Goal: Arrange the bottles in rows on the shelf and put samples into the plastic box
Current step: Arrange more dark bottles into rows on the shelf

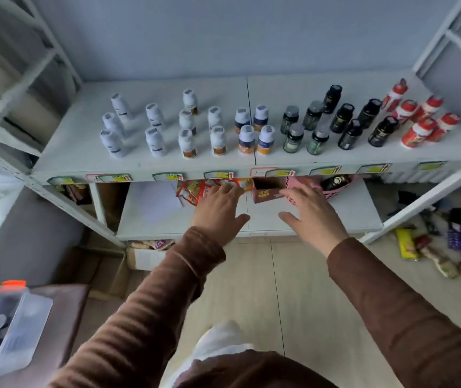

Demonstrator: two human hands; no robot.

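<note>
Brown-sleeved left hand (219,207), right hand (312,211), spread flat

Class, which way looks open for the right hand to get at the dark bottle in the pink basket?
Probably yes, from the front: the right hand is open just before the pink basket, and the dark bottle lies uncovered, though the shelf above overhangs it.

shelf boards (78,161): matt white, smooth, on a white-painted frame (56,197) that looks like metal. white bottles (156,141): plastic, slight sheen. dark bottles (347,119): glossy. red bottles (416,133): glossy printed wrap. just beyond the left fingertips, packets (195,191) of shiny red foil. beyond the right fingertips, a pink basket (333,191) of openwork plastic. sleeves (145,312): brown ribbed cloth, matt. plastic box (8,329): clear, glossy. floor (251,275): pale, smooth.
</note>
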